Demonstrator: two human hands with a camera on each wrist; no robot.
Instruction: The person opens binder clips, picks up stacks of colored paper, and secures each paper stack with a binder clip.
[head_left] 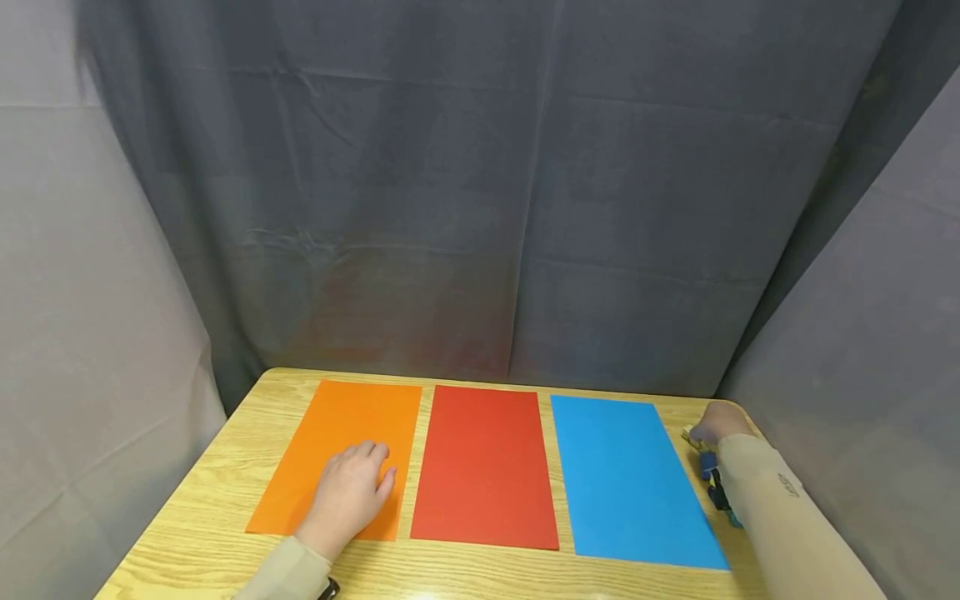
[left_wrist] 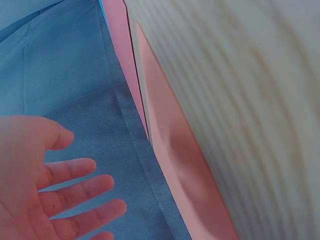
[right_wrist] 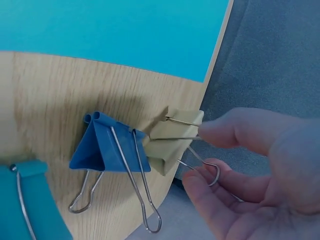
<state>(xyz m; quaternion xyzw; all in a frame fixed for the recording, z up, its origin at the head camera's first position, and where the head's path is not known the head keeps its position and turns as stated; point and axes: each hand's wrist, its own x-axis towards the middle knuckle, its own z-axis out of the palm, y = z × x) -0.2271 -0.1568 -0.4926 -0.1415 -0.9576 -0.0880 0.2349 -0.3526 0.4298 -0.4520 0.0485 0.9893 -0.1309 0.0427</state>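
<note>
At the table's far right corner my right hand (head_left: 722, 422) has its thumb and fingers about the wire handles of a pale yellow binder clip (right_wrist: 176, 136), pinching it. Beside that clip stands a blue binder clip (right_wrist: 107, 145) with its wire handles spread. A teal binder clip (right_wrist: 32, 200) shows partly at the lower left of the right wrist view. My left hand (head_left: 348, 492) hovers over the orange sheet (head_left: 367, 408), holding nothing; its fingers (left_wrist: 82, 192) are loosely extended.
A red sheet (head_left: 486, 467) and a blue sheet (head_left: 630, 483) lie beside the orange one on the wooden table (head_left: 465, 575). A dark clip (head_left: 717, 492) sits near the right forearm. Grey curtains (head_left: 420, 208) stand behind the table, with pale cloth at both sides.
</note>
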